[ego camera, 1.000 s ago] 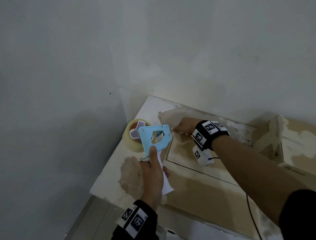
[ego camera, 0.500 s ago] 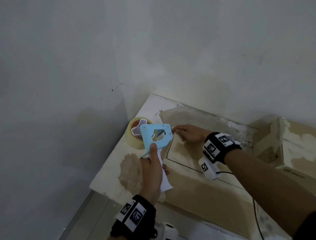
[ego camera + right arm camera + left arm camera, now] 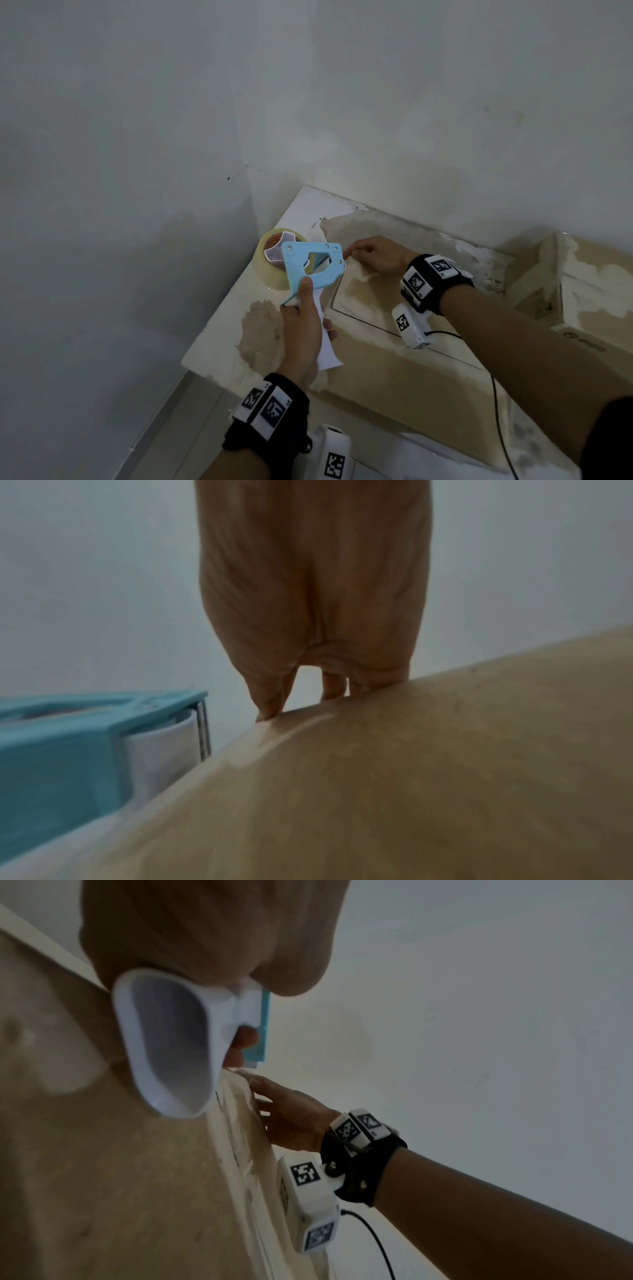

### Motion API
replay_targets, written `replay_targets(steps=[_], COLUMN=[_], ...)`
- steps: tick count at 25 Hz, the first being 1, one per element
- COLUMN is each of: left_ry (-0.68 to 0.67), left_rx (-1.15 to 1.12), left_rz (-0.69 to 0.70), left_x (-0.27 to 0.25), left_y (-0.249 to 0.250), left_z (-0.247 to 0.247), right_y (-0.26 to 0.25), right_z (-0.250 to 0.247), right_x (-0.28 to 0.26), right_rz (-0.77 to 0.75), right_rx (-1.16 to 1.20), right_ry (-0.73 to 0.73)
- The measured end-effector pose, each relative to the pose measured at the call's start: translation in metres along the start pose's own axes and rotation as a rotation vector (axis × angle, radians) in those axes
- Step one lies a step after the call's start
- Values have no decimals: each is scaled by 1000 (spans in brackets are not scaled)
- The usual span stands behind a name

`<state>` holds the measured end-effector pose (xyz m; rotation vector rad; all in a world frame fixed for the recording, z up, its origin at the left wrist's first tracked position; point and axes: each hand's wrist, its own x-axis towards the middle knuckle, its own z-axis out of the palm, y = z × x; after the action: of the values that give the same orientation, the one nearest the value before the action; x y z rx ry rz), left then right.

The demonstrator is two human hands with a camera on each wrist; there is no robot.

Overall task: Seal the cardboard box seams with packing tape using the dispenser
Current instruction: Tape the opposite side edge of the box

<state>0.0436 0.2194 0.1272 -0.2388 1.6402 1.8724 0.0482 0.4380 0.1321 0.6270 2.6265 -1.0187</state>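
A light-blue tape dispenser (image 3: 310,262) with a clear tape roll (image 3: 270,255) stands at the far left corner of the worn cardboard box (image 3: 394,370). My left hand (image 3: 305,329) grips its white handle (image 3: 171,1047), thumb along the blue frame. My right hand (image 3: 371,255) lies just right of the dispenser's mouth, its fingertips (image 3: 270,712) pressing down on the box top (image 3: 411,791) at the flap's corner. The dispenser's toothed blade (image 3: 204,731) sits close to those fingertips. The tape itself is too clear to make out on the cardboard.
White walls close in behind and to the left of the box. A second, torn cardboard box (image 3: 582,284) stands at the right. A black cable (image 3: 496,411) hangs from my right wrist over the box front. Pale floor (image 3: 171,428) shows at lower left.
My right wrist has drawn back to the right and lowered toward the box, while its fingertips stay by the dispenser's mouth. The dispenser in my left hand has barely moved.
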Motion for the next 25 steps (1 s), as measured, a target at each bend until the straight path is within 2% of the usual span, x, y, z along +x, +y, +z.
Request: replay_targets(steps=[3,7,12,19,25], left_ry=[1,-10,-55,-33,136], left_rx=[3,57,52,-35,-18], left_rz=[3,-36,-53,-76,39], left_x=[1,2,-3,-36,-86], left_y=[1,2,2,-20,-39], left_z=[1,-2,-12,-64,-101], right_y=[-2,-8,-16,-19,-23], right_z=[6,8,12,14,14], right_x=[0,1,-1,-5,-9], right_rz=[-14,51,109,127,133], right_rx=[-31,-63,-43,-5,-32], right_ry=[29,-1,33,79,87])
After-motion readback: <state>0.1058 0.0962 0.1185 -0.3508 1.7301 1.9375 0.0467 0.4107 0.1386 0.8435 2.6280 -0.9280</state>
